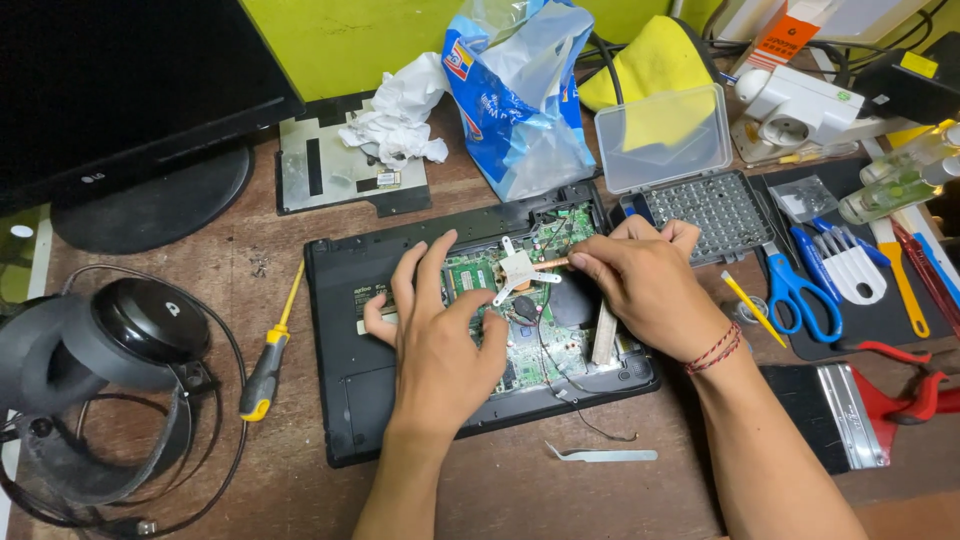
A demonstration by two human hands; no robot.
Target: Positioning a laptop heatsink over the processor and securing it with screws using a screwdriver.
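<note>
Head view, looking down on worn brown wooden desk (500, 480), yellow-green wall (330, 40) behind. Far left: black monitor (120, 90) on round stand, black headphones (140, 320) with looped cable below. Next: yellow-and-black screwdriver (268, 360) lying near left edge of opened black laptop (350, 400), underside up, green circuit board exposed. Behind laptop: detached black cover panel (320, 170) with crumpled white tissue (400, 110) on it, blue-and-white plastic bag (520, 100) beside. Left hand (440, 330) flat on laptop, fingers spread wide, pressing board and casing, holding nothing. Just right of its fingertips: silver heatsink bracket (520, 272) with copper pipe, sitting on board. Right hand (640, 280) closed narrow, fingertips pinched at copper pipe end. Metal tweezers (600, 455) on desk in front of laptop. Further right: open screwdriver bit case (710, 210) with clear lid, blue scissors (800, 295), white pry tools, wide black brush (830, 420), red-handled pliers (910, 385) at far edge.
</note>
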